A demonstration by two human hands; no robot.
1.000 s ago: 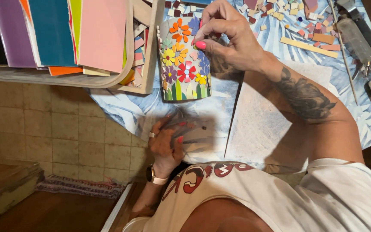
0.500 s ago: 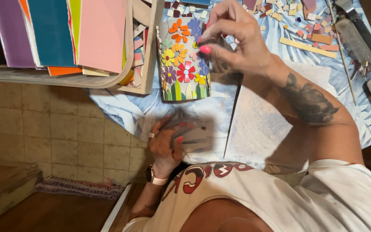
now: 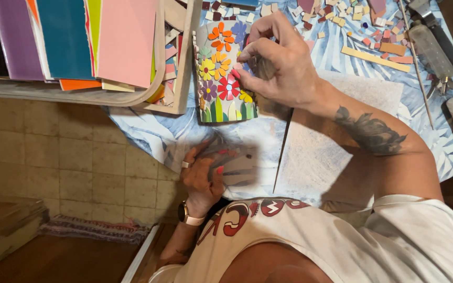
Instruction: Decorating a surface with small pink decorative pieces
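Head view, taken from left to right with the mosaic-covered cylindrical vase with coloured tile flowers (image 3: 225, 73) as the landmark: well to its left a row of upright glass sheets in purple, teal and pink (image 3: 79, 39) leans in a pale rack, and just left of the vase a wooden tray of tile offcuts (image 3: 176, 57) touches its side. The vase lies on its side on the blue leaf-patterned cloth of the desk (image 3: 148, 136). Below the vase, near the desk edge, the left hand (image 3: 205, 175) is curled around a small grey piece; what it is I cannot tell through the blur. At the vase's right edge the right hand (image 3: 279, 65) is closed narrow, fingertips pinched against the tiled surface by the red flower; whether a chip sits between them is hidden. Right of the vase lie scattered small tile chips (image 3: 352, 26), a pale wooden strip (image 3: 376, 58) and dark-handled nippers (image 3: 436, 44). The vase likely handles as heavy, stiff and brittle, its glazed tiles slick and freshly set pieces easily shifted; best gripped by the bare rim or ends, cradled so it cannot roll.
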